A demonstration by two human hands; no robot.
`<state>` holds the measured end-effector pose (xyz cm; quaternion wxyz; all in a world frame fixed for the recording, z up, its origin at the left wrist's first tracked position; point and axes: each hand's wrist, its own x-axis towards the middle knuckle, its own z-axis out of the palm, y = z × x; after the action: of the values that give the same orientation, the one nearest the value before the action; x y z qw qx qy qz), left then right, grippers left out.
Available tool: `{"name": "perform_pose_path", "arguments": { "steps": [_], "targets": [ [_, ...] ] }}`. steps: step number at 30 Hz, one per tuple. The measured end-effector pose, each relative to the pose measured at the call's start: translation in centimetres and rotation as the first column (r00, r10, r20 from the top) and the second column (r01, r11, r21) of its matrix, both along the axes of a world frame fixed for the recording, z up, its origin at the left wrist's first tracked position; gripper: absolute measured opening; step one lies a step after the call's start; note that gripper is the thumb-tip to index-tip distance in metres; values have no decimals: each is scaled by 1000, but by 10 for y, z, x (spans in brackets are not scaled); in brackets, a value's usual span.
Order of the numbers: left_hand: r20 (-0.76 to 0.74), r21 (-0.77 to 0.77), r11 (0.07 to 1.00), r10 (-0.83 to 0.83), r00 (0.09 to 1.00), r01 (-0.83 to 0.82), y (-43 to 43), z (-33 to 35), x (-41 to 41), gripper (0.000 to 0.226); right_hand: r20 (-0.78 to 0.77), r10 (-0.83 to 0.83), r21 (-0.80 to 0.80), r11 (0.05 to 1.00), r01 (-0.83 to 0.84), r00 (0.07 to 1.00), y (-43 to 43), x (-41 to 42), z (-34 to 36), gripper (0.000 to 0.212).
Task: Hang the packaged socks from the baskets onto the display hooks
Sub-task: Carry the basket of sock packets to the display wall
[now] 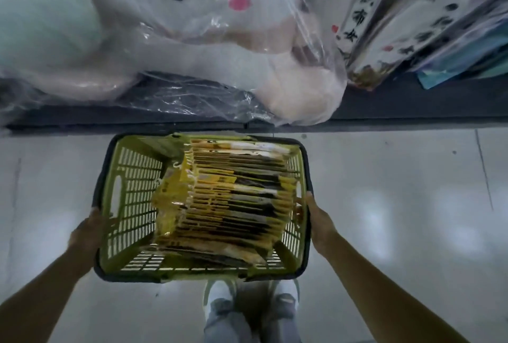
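A green plastic basket (pixel 132 177) with a dark rim hangs over the floor, held between both hands. My left hand (pixel 86 230) grips its left rim. My right hand (pixel 319 219) grips its right rim, with the thumb over the edge. Inside stands a row of several packaged socks (pixel 233 199) in yellow and black wrappers, packed upright toward the right side. No display hooks are in view.
A low dark shelf edge (pixel 384 122) runs across just beyond the basket. On it lie a large white plush toy in clear plastic (pixel 192 26) and wrapped goods (pixel 412 26) at the right. Pale floor tiles (pixel 412 205) surround my shoes (pixel 220 301) below.
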<state>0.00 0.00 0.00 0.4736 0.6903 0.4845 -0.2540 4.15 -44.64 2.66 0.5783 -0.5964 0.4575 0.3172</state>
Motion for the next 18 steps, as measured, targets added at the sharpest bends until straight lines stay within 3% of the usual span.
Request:
{"name": "perform_pose_path", "arguments": {
  "steps": [3,9,13,18],
  "targets": [
    [-41,-31,999,-44,998,43,-5,18,-2,43,-36,-46,32,998,48,998,-12,-9,12,57],
    [-125,29,984,-171,977,176,-90,129,7,57,-156,-281,-132,956,262,947,-75,-77,120,52],
    [-115,0,939,-342,933,344,-179,238,16,53,-40,-439,-143,892,430,898,-140,-156,247,53],
    [59,-46,785,-615,786,618,-310,365,28,50,59,-657,-240,721,650,752,-219,-255,391,54]
  ]
}}
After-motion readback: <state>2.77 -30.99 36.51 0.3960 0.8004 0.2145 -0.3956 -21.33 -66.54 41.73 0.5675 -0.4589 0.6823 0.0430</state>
